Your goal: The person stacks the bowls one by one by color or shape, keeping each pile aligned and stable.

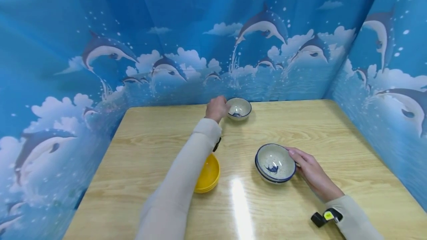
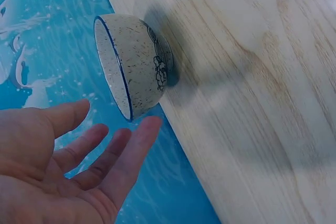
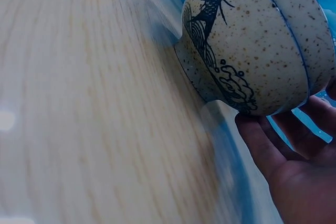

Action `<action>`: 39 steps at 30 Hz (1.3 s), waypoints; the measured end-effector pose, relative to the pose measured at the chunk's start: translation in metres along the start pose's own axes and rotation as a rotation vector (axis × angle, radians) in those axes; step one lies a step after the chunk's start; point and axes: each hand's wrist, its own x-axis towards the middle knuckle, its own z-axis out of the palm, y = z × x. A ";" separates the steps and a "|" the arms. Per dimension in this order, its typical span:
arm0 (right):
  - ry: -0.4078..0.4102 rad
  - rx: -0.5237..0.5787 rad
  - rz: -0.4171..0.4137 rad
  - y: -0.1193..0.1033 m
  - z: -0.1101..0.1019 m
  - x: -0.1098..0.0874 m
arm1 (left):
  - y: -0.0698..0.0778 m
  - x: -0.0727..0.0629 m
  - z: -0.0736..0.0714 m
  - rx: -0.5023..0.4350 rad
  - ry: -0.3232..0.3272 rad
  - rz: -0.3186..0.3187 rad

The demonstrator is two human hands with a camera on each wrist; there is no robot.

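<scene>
A speckled bowl with a blue rim stands upright near the table's back edge. My left hand is just left of it, and in the left wrist view its spread fingers are close to the rim, with nothing in them. Two similar bowls, one nested in the other, stand on the table at right of centre. My right hand holds this stack at its right side, thumb by the upper rim. The right wrist view shows fingertips against the lower bowl's patterned wall.
Yellow bowls, stacked, sit left of centre, partly hidden under my left forearm. The wooden table is bordered by a blue dolphin-print curtain at the back and sides.
</scene>
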 end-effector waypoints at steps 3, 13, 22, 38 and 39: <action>0.002 -0.006 0.008 0.000 -0.001 0.000 | 0.000 0.003 0.003 -0.028 0.001 -0.025; 0.005 -0.009 -0.006 0.002 -0.002 0.001 | -0.001 0.006 0.012 -0.166 -0.061 -0.067; 0.006 0.007 0.009 0.001 0.001 0.002 | -0.014 0.033 0.031 0.014 -0.117 -0.010; 0.004 0.022 0.011 0.002 0.000 0.001 | 0.002 0.025 0.042 -0.146 -0.020 -0.182; 0.006 0.022 0.011 0.002 0.000 0.001 | 0.001 0.024 0.042 -0.224 -0.027 -0.200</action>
